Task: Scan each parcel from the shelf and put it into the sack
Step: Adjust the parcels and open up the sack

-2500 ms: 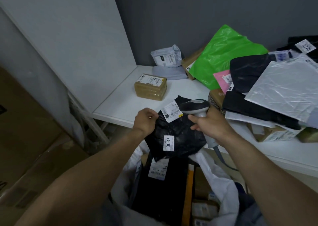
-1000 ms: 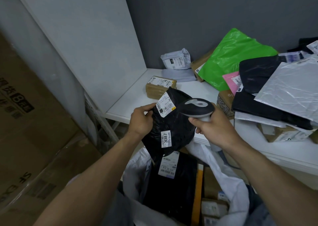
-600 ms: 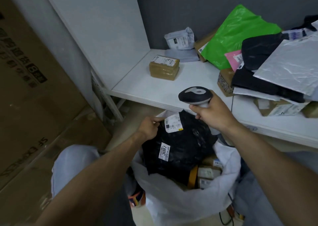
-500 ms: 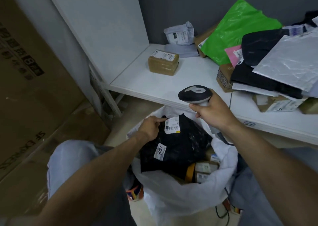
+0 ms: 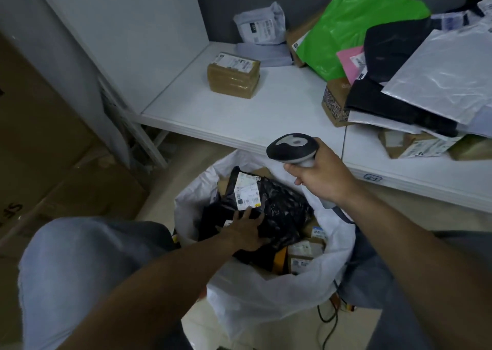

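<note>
The black parcel (image 5: 269, 211) lies in the white sack (image 5: 266, 296) atop other packages, its long axis running from 11 o'clock, where its white label (image 5: 246, 193) sits, down toward 5 o'clock. The left hand (image 5: 246, 231) lies flat and spread on the parcel's 7 o'clock edge, fingers pointing toward 1 o'clock. The right hand (image 5: 319, 175), at 2 o'clock from the parcel and clear of it, is closed around the scanner (image 5: 292, 147) handle, before the shelf (image 5: 266, 118).
</note>
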